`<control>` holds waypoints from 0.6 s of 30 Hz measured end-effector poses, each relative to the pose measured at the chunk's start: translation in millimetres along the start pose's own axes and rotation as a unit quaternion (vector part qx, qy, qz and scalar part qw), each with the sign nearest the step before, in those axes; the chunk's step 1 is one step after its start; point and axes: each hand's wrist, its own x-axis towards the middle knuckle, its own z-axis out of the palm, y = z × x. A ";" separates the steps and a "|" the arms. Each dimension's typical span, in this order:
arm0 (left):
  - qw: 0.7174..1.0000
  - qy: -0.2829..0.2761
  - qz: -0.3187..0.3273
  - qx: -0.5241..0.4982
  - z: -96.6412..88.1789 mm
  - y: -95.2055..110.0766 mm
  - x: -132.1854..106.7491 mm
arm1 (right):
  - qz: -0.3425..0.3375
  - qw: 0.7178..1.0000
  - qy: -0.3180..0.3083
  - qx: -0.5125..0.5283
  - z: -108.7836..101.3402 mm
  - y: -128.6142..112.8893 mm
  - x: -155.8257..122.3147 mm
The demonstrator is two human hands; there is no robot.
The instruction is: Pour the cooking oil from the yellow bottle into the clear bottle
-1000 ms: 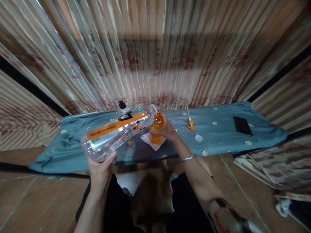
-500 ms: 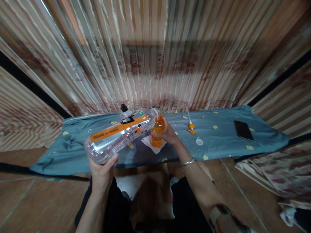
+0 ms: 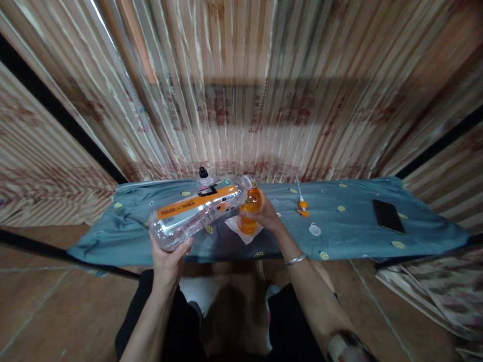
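My left hand (image 3: 169, 259) grips the base of a large clear plastic bottle (image 3: 202, 210) with an orange and silver label. The bottle is tilted, its neck at the mouth of a smaller orange bottle (image 3: 249, 221). Around that orange bottle my right hand (image 3: 264, 213) is wrapped, keeping it upright over a white tissue (image 3: 234, 226). Liquid shows low in the orange bottle; I cannot make out a stream between the two mouths. An orange pump head (image 3: 302, 207) with a clear tube lies to the right, near a round white cap (image 3: 314, 229).
A black phone (image 3: 388, 216) lies toward the right end of the bench, which has a blue-green cloth (image 3: 347, 236) over it. Behind the large bottle stands a clear bottle with a black cap (image 3: 203, 173). A striped curtain (image 3: 234, 110) hangs along the back, with dark poles at both sides.
The whole scene has shifted slightly right and down as the view moved. Both hands keep the same holds, and the large bottle stays tilted at the orange bottle's mouth.
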 end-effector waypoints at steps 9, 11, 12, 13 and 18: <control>1.000 -0.002 -0.028 0.003 -4.2 -6.7 1.3 | 0.000 1.000 0.007 -0.013 -2.2 5.5 0.9; 1.000 -0.004 -0.028 0.002 -3.7 -6.8 1.3 | 0.001 1.000 0.006 -0.010 -2.0 7.0 1.3; 1.000 -0.004 -0.028 0.002 -3.4 -6.7 1.4 | 0.002 1.000 0.006 -0.010 -2.0 7.6 1.3; 1.000 -0.004 -0.029 0.001 -3.1 -6.6 1.6 | 0.002 1.000 0.006 -0.010 -2.0 8.1 1.4; 0.999 0.000 -0.036 -0.007 -2.4 -6.4 3.1 | 0.006 1.000 0.007 -0.006 -2.3 7.4 0.3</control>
